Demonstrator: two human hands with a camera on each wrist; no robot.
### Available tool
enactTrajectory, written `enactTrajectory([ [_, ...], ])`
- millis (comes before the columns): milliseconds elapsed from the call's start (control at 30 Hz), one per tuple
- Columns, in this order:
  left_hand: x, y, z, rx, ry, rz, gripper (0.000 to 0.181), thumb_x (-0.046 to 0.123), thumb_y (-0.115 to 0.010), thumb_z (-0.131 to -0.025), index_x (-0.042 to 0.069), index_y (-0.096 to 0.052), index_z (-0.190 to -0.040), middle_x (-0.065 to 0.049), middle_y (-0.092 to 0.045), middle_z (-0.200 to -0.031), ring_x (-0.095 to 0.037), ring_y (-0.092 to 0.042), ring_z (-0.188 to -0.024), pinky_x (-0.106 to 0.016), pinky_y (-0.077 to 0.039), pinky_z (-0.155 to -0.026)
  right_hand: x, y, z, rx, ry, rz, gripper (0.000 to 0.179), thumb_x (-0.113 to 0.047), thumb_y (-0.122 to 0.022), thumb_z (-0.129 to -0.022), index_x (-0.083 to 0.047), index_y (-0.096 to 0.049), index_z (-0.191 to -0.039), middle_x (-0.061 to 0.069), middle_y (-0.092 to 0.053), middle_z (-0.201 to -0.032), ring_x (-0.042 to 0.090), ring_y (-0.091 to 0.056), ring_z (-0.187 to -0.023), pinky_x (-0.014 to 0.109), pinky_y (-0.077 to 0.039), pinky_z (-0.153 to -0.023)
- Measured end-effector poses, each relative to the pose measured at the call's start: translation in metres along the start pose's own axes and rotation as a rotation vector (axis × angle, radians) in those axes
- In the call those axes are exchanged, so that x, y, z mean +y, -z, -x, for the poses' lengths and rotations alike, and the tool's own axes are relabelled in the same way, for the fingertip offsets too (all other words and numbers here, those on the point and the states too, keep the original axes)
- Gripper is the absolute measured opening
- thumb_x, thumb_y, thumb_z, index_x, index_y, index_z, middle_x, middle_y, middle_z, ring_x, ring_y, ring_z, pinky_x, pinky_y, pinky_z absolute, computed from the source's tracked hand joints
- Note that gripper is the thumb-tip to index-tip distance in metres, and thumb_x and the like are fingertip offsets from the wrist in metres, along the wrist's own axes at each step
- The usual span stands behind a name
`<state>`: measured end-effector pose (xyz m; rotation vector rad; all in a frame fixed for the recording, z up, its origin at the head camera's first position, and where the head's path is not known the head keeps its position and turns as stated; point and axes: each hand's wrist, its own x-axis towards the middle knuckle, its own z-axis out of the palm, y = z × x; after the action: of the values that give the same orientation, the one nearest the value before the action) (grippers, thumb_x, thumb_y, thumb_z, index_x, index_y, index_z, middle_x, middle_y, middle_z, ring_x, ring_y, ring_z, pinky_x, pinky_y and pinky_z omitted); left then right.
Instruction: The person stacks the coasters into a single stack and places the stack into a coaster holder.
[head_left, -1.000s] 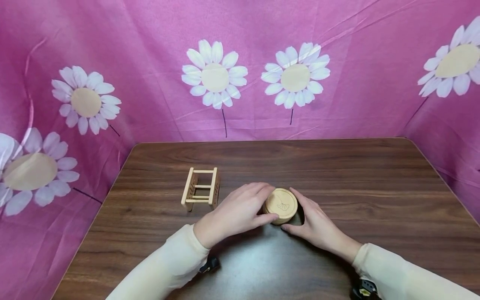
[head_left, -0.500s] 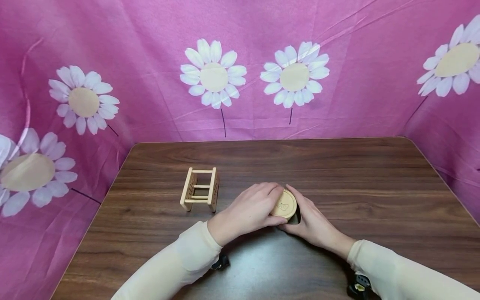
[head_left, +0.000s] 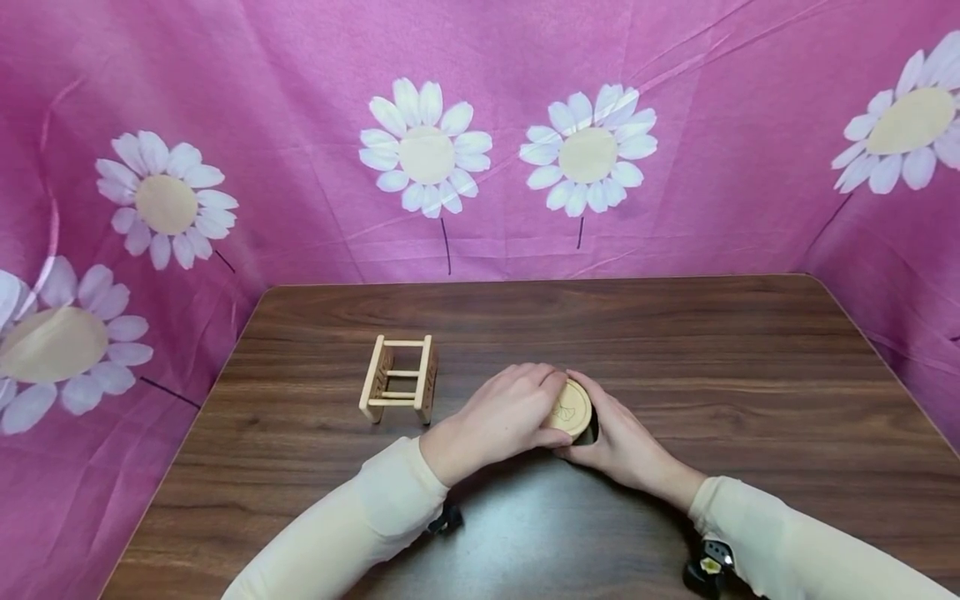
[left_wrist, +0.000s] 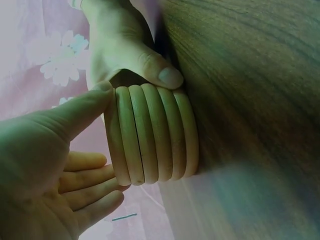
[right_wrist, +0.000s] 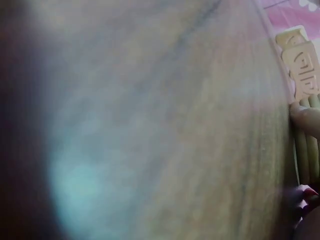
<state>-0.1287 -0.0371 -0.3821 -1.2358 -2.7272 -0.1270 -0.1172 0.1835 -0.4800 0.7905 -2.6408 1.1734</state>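
Note:
A round stack of pale wooden coasters, its top one engraved with a leaf, stands on the table between the two hands. In the left wrist view several coasters sit flush on one another. My left hand holds the top coaster from the left, thumb on its near edge and fingers on the far side. Lower on the stack, my right hand grips from the right, its thumb against the bottom coasters. The right wrist view catches only that thumb and part of the stack at its right edge.
A small wooden rack with crossbars stands to the left of the hands. Its carved side panel shows in the right wrist view. The dark wood-grain table ends at a pink daisy-patterned cloth.
My left hand has moved a little right and covers more of the top coaster. My right hand has closed in on the stack from the right. The rack stays where it was.

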Motion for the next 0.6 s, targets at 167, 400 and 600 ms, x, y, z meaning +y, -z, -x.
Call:
enactTrajectory([
  [167, -0.003, -0.001, -0.001, -0.027, 0.019, 0.054, 0.072, 0.056, -0.083, -0.091, 0.005, -0.066, -0.139, -0.006, -0.073, -0.133, -0.023, -0.070, -0.123, -0.035, -0.054, -0.112, -0.006, 0.002, -0.004, -0.013, -0.025, -0.008, 0.099, -0.019, -0.099, -0.070, -0.002, -0.048, -0.153, 0.020, -0.071, -0.133, 0.033, -0.071, -0.116, 0.049, -0.059, -0.096],
  [400, -0.011, -0.001, 0.003, -0.081, 0.116, 0.289, 0.072, 0.050, -0.084, -0.093, 0.005, -0.063, -0.145, -0.009, -0.070, -0.142, -0.025, -0.066, -0.131, -0.038, -0.052, -0.116, -0.015, 0.009, -0.008, -0.063, -0.038, 0.014, 0.094, -0.015, -0.099, -0.071, -0.002, -0.049, -0.149, 0.014, -0.072, -0.132, 0.026, -0.071, -0.116, 0.053, -0.060, -0.098],
  [600, -0.021, -0.003, 0.009, -0.066, 0.162, 0.429, 0.075, 0.047, -0.086, -0.092, 0.003, -0.062, -0.147, -0.011, -0.069, -0.144, -0.024, -0.066, -0.133, -0.040, -0.054, -0.115, -0.015, 0.014, -0.009, -0.070, -0.003, -0.002, 0.095, -0.016, -0.100, -0.069, -0.005, -0.048, -0.148, 0.007, -0.072, -0.133, 0.018, -0.068, -0.118, 0.047, -0.058, -0.100],
])
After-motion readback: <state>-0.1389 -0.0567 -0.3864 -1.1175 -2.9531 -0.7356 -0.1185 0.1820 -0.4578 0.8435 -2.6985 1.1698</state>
